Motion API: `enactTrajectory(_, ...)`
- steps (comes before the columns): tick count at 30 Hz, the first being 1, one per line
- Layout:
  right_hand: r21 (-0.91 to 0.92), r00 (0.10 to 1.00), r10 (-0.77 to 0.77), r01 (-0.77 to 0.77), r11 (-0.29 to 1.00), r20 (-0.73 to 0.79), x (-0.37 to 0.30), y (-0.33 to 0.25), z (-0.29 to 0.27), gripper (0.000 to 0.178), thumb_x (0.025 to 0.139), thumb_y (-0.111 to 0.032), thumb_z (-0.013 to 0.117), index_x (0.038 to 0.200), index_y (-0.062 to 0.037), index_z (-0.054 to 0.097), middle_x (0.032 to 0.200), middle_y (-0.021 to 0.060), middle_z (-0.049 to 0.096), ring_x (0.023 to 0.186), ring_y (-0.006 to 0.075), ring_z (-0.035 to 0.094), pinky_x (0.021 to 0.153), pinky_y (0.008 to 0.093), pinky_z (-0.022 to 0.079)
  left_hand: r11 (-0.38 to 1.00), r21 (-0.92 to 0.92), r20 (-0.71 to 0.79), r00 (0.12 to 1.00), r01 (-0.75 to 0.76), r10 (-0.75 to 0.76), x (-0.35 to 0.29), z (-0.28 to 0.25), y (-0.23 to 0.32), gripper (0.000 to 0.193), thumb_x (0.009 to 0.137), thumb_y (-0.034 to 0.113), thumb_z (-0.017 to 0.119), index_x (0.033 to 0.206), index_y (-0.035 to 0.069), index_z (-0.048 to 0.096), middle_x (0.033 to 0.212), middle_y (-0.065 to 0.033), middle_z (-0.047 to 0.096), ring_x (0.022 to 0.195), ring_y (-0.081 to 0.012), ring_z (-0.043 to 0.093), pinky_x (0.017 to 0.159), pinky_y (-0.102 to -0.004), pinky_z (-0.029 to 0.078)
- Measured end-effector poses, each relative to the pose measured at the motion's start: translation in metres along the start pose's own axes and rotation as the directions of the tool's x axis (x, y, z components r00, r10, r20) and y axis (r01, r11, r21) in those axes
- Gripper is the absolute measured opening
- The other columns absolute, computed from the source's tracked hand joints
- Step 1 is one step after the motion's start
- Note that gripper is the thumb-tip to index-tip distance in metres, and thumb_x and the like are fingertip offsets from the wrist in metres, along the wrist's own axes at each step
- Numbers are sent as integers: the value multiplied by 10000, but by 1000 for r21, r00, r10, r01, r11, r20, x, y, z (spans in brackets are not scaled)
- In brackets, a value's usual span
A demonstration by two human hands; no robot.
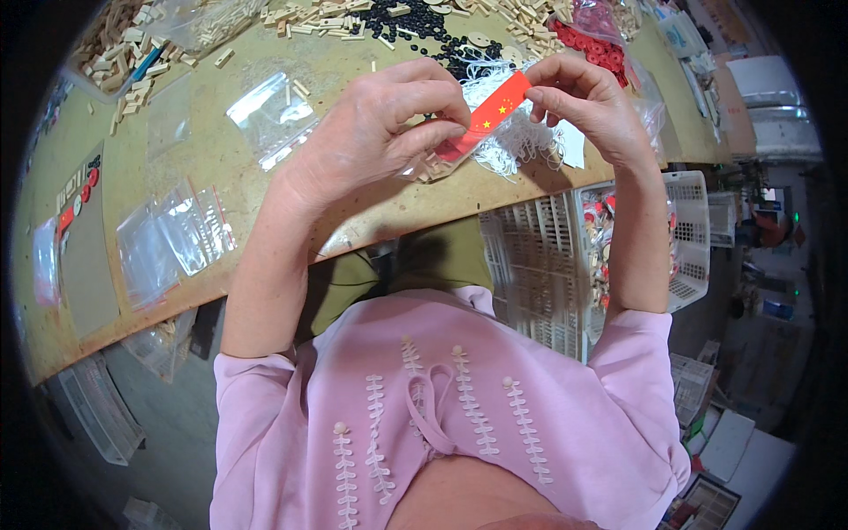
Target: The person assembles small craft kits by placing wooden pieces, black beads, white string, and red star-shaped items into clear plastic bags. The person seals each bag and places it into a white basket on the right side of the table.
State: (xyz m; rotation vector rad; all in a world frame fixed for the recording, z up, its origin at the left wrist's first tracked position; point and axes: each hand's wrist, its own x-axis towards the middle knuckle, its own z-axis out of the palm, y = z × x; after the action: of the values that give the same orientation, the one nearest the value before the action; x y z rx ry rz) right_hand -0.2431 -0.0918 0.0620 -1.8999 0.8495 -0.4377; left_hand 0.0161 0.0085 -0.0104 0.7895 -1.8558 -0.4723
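My left hand (pixel 375 128) is closed on a small clear plastic bag (pixel 426 168) with pale wooden pieces inside. A red flag strip with yellow stars (pixel 500 108) slants upward from the bag; its lower end lies in or behind the clear plastic, I cannot tell which. The upper end is pinched between the thumb and fingers of my right hand (pixel 587 102). Behind and below the strip, a heap of white strings (pixel 521 146) spreads on the table.
Small black parts (pixel 424 35), pale wooden pieces (pixel 322 16) and red discs (pixel 596 49) lie along the table's far side. Clear bags (pixel 177 238) lie at the left beside a grey board (pixel 88 265). White crates (pixel 539 265), one holding filled packets, stand below the table's right edge.
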Motion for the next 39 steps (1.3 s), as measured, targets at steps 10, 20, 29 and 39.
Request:
enactTrajectory(10,-48,999,-32,32,998,5,4,-9,18,129,964,-161,707,987,-37,731,799,-43,672,648,16,588,559,182,448,999,19,-37,999,26,-25,-1,2,0,100,876,87,700,939,14,673,930,-118,641,857,-309,654,740,-389,536)
enactTrajectory(20,-78,999,7,-3,997,47,7,-25,39,126,951,-153,698,986,-42,746,743,-38,661,519,33,524,459,213,432,996,55,-54,997,64,-61,-2,-2,0,95,862,45,717,954,26,700,1009,-91,660,951,-235,657,841,-330,528)
enactTrajectory(29,-10,979,125,-125,992,161,4,-31,50,180,1007,-147,619,1056,-8,722,735,-2,656,499,37,525,449,210,423,993,95,-65,995,76,-71,0,-7,2,94,875,83,722,944,25,692,1009,-91,657,953,-233,652,831,-338,527)
enactTrajectory(39,-436,930,-360,355,827,73,-52,-27,67,134,837,1,714,969,-12,734,901,95,707,863,259,679,802,360,528,674,-687,51,943,271,-327,-6,-5,1,84,965,83,685,1013,14,691,948,10,684,883,-72,618,786,-248,517)
